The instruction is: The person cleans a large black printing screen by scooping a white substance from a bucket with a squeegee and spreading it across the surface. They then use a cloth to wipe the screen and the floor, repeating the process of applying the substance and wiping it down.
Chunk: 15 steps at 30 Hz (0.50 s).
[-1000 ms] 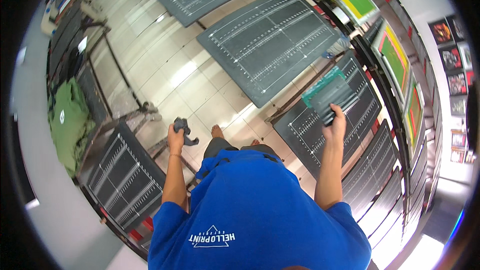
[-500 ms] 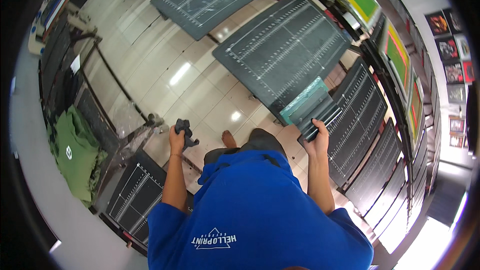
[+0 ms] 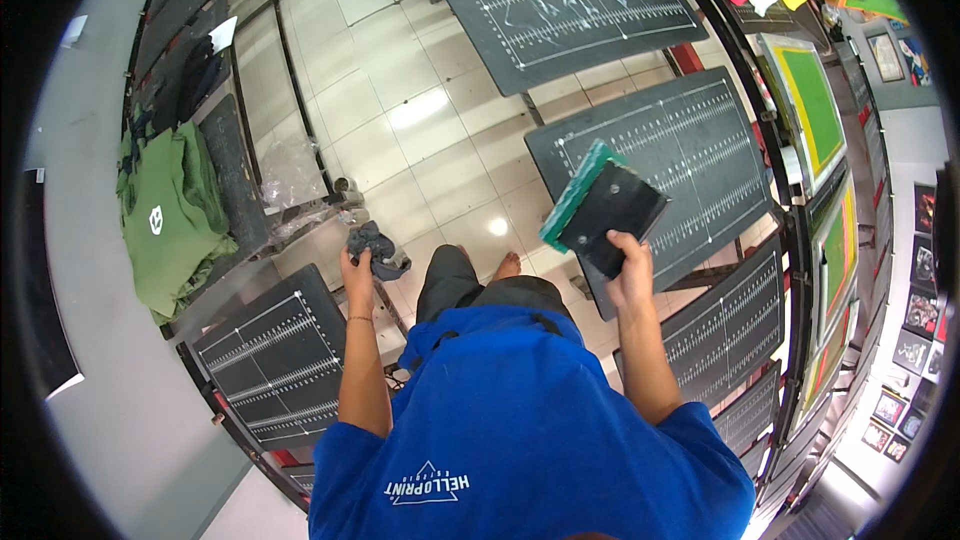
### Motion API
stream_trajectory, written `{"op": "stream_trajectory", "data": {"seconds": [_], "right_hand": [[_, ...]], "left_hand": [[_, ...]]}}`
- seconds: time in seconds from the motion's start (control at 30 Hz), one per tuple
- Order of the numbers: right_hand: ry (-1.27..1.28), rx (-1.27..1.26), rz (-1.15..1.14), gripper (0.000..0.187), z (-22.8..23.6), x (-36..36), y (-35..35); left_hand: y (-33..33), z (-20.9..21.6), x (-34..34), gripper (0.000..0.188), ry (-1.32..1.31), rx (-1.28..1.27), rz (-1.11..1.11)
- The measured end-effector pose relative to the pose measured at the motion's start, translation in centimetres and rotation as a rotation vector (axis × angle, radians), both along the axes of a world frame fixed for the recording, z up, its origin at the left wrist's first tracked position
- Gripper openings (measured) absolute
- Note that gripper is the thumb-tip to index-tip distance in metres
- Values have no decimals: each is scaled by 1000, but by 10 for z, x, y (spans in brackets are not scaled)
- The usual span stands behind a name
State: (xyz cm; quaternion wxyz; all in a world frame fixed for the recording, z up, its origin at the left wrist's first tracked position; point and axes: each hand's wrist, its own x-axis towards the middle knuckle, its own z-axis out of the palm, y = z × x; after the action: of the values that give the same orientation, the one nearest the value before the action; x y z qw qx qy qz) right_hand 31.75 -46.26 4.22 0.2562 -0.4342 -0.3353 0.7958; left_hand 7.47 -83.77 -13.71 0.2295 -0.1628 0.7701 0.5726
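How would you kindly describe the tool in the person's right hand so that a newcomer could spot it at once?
Start at the blue shirt and follow the right forearm up to the right hand. It grips a flat, roughly rectangular black tool, seen against a dark board. Unlike that white-ruled board, the tool has a bright green strip along one edge.

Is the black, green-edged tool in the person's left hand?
No: the right hand holds the black, green-edged tool by its black part.
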Motion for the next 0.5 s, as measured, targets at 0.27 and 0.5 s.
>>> {"op": "stream_trajectory", "data": {"seconds": [0.27, 0.5], "right_hand": [[43, -60, -219, 24, 6, -81, 80], [-115, 108, -430, 22, -1, -187, 101]], "left_hand": [[27, 30, -108, 54, 3, 136, 208], [92, 37, -267, 25, -38, 401, -8]]}}
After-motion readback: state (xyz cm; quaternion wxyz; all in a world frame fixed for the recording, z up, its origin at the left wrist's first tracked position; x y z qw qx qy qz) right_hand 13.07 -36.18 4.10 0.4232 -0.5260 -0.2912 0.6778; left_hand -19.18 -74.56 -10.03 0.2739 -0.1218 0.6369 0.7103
